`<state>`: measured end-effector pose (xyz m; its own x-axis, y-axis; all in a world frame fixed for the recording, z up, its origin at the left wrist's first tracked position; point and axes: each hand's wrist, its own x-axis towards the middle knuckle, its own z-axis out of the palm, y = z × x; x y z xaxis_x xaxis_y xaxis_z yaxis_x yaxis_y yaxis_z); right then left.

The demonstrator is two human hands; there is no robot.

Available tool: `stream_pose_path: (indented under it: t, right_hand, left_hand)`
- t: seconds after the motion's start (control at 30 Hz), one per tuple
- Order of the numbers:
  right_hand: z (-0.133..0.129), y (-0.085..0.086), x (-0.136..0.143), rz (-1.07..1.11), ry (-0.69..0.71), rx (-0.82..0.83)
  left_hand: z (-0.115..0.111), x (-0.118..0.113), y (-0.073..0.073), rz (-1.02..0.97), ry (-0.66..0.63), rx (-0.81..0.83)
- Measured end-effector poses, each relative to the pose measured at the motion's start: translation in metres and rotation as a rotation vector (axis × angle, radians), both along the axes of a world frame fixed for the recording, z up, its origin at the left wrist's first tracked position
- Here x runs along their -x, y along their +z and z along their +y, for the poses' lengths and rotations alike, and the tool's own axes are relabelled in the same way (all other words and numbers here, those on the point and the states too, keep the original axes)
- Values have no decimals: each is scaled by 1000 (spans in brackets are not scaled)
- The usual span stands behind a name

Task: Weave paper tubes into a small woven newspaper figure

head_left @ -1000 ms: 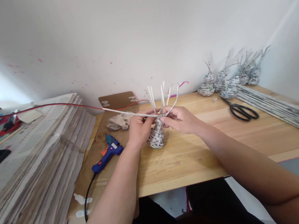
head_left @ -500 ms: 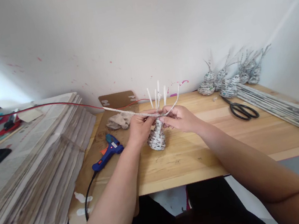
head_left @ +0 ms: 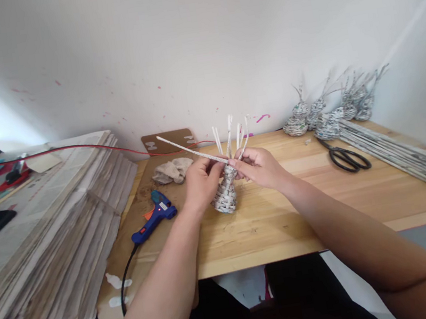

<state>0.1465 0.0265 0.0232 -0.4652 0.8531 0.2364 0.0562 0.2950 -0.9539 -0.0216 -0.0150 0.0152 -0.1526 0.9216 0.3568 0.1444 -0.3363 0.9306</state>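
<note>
A small woven newspaper vase [head_left: 225,198] with a round body and narrow neck is between my hands, tilted slightly. Several white paper tubes [head_left: 230,134] rise from its neck. My left hand [head_left: 202,181] is closed around the left side of the neck. On the other side, my right hand [head_left: 258,167] pinches the neck's rim, thumb toward the left. One long paper strip [head_left: 187,150] slants up and left from between my fingertips. The fingers behind the neck are partly hidden.
A blue hot glue gun [head_left: 153,220] lies on cardboard at left, near a crumpled cloth [head_left: 172,171]. Beyond is a tall newspaper stack [head_left: 68,241]. At right lie black scissors [head_left: 346,157], a bundle of paper tubes [head_left: 407,158] and several woven pieces [head_left: 328,122].
The long strip's free end has swung up and to the right, now at a steeper slant. The vase has turned and shifted a little rightward in my hands.
</note>
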Motion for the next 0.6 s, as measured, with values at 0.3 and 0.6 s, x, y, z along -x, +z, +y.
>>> stream_pose_path:
  t: [0.3, 0.6]
  right_hand:
    - [4, -4, -3, -62, -25, -23]
    - [2, -4, -4, -178, -9, -95]
  left_hand:
    - [-3, -2, 8, -128, -123, 105]
    - [0, 0, 6, -212, -76, 123]
